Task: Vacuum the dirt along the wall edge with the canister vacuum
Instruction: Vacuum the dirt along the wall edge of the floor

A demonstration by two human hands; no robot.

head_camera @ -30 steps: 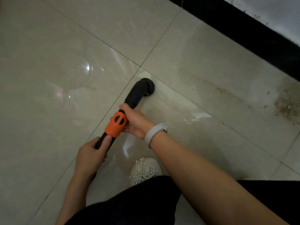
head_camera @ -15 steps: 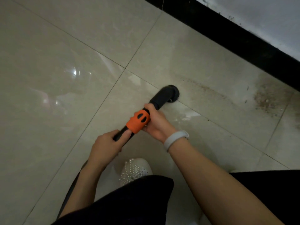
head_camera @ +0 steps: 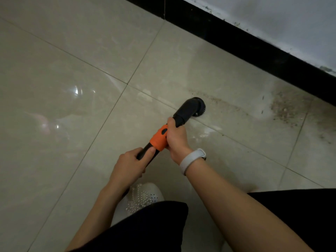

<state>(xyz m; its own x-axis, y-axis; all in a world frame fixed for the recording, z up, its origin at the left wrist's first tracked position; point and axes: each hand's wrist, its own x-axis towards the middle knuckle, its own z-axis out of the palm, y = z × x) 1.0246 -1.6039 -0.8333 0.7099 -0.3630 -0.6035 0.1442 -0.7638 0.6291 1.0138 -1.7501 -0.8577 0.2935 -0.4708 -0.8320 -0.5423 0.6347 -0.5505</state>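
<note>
Both hands grip the vacuum wand (head_camera: 158,139): left hand (head_camera: 130,165) low; right hand (head_camera: 176,137) near brush nozzle (head_camera: 192,109)

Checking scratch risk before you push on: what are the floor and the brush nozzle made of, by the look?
Floor: glossy glazed tile, likely ceramic or porcelain; it mirrors lights and has thin grout lines. Brush nozzle: matte black plastic, apparently, with short dark bristles round its rim, so probably gentle on the glaze.

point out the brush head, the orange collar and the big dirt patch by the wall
brush head (head_camera: 194,106), head view, on its black rounded top.
orange collar (head_camera: 158,140), head view, on the middle of its visible orange side.
dirt patch (head_camera: 285,110), head view, on the dense middle of the speckled area near the baseboard.
</note>
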